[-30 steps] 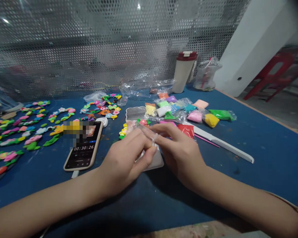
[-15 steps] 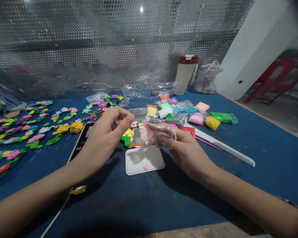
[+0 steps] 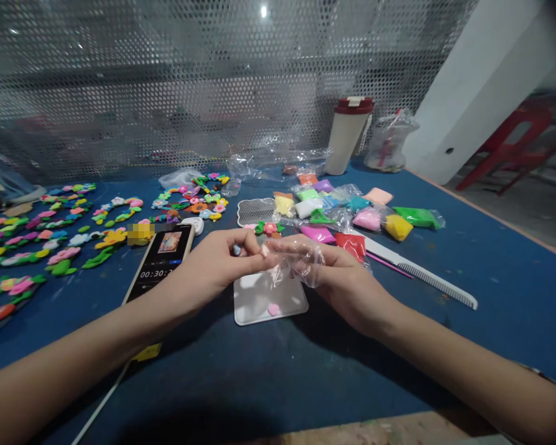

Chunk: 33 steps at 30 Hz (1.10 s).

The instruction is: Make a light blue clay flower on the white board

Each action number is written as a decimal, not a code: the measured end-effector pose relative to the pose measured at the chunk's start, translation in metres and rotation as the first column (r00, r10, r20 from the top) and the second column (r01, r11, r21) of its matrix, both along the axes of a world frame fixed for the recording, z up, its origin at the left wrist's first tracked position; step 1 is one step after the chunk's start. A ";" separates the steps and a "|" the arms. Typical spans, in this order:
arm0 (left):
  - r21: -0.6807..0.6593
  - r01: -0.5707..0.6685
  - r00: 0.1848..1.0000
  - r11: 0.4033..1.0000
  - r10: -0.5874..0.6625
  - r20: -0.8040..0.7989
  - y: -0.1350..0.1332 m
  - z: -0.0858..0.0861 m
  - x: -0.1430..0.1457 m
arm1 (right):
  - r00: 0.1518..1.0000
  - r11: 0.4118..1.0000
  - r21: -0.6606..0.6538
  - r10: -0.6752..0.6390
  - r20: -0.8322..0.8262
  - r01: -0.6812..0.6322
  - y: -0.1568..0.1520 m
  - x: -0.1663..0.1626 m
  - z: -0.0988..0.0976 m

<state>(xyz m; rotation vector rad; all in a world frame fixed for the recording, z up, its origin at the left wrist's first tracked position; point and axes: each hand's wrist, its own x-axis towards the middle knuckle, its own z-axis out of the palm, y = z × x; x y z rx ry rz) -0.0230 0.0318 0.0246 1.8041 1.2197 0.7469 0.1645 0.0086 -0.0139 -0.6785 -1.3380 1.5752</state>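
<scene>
My left hand (image 3: pixel 217 262) lies over the right edge of a smartphone (image 3: pixel 160 266), its fingertips pinching a tiny pale bit of clay (image 3: pixel 264 250). A small blue-grey speck (image 3: pixel 236 250) shows on its fingers. My right hand (image 3: pixel 340 278) grips a crumpled piece of clear plastic film (image 3: pixel 303 262), and the two hands meet at their fingertips. Below them is a white plastic tray (image 3: pixel 254 306) with a small pink piece of clay (image 3: pixel 273 309) on it. Just beyond the hands, a clay flower with green leaves (image 3: pixel 269 228) rests on the blue table (image 3: pixel 278 364).
Clay flowers and garlands cover the table's left side. Packets of coloured clay lie at the back right, near a white comb (image 3: pixel 421 275) and a cream tumbler with a red lid (image 3: pixel 347 136). A perforated metal screen stands behind the table. Red stools stand beyond its right edge.
My left hand has moved right and down, uncovering the phone, and now meets my right hand's fingertips. The right hand has stayed near the tray, still holding the film.
</scene>
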 end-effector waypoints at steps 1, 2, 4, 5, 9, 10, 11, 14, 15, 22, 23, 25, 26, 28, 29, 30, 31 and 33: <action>-0.008 0.004 1.000 1.000 -0.004 -0.001 0.000 0.000 0.000 | 1.000 1.000 -0.002 0.005 -0.015 -0.005 0.000 0.000 0.000; -0.005 0.008 1.000 1.000 -0.008 -0.005 0.000 0.000 0.000 | 0.999 1.000 -0.016 0.014 -0.030 -0.015 0.000 0.001 0.000; 0.031 0.024 1.000 0.999 -0.023 -0.017 0.000 0.002 0.000 | 0.997 0.997 -0.064 0.042 -0.068 -0.047 0.001 0.002 0.000; 0.060 0.041 0.999 0.997 -0.040 -0.028 0.000 0.003 -0.001 | 0.994 0.994 -0.087 0.057 -0.090 -0.065 0.002 0.002 -0.001; 0.163 0.151 0.986 0.975 -0.136 -0.099 0.000 0.010 -0.006 | 0.983 0.988 -0.125 0.067 -0.171 -0.089 0.005 0.001 -0.001; 0.166 0.176 0.981 0.970 -0.159 -0.116 0.000 0.011 -0.008 | 0.982 0.989 -0.124 0.061 -0.179 -0.084 0.005 0.000 0.000; 0.159 0.196 0.976 0.968 -0.177 -0.126 0.000 0.012 -0.009 | 0.982 0.990 -0.122 0.053 -0.181 -0.075 0.005 0.000 0.001; 0.141 0.210 0.973 0.968 -0.193 -0.126 0.000 0.014 -0.011 | 0.987 0.993 -0.107 0.037 -0.155 -0.054 0.005 0.000 0.003; 0.150 0.203 0.975 0.968 -0.185 -0.123 -0.001 0.015 -0.011 | 0.989 0.994 -0.094 0.035 -0.143 -0.049 0.005 0.000 0.003; 0.075 0.226 0.969 0.971 -0.215 -0.123 0.001 0.013 -0.011 | 0.994 0.994 0.077 -0.083 0.067 0.078 0.004 0.002 -0.003; 0.060 0.229 0.968 0.972 -0.220 -0.121 0.002 0.013 -0.012 | 0.990 0.990 0.098 -0.107 0.088 0.098 0.004 0.003 -0.004; 0.083 0.188 0.977 0.979 -0.178 -0.122 0.003 0.012 -0.013 | 0.988 0.988 0.115 -0.110 0.105 0.098 0.004 0.004 -0.004; 0.109 0.157 0.982 0.982 -0.143 -0.123 0.004 0.011 -0.014 | 0.990 0.990 0.114 -0.092 0.109 0.079 0.004 0.004 -0.005; 0.151 0.120 0.986 0.981 -0.101 -0.130 0.006 0.011 -0.014 | 0.993 0.995 0.097 -0.027 0.119 0.016 0.004 0.004 -0.005; 0.152 0.134 0.984 0.979 -0.113 -0.141 0.007 0.010 -0.014 | 0.993 0.997 0.081 0.010 0.121 -0.020 0.004 0.004 -0.006; 0.137 0.173 0.976 0.975 -0.151 -0.155 0.008 0.010 -0.013 | 0.992 0.997 0.060 0.043 0.122 -0.051 0.003 0.003 -0.007; 0.114 0.222 0.965 0.968 -0.202 -0.166 0.008 0.010 -0.013 | 0.991 0.997 0.038 0.067 0.119 -0.072 0.003 0.003 -0.008; 0.079 0.311 0.939 0.947 -0.294 -0.179 0.010 0.009 -0.012 | 0.989 0.994 -0.013 0.107 0.101 -0.107 0.002 0.001 -0.010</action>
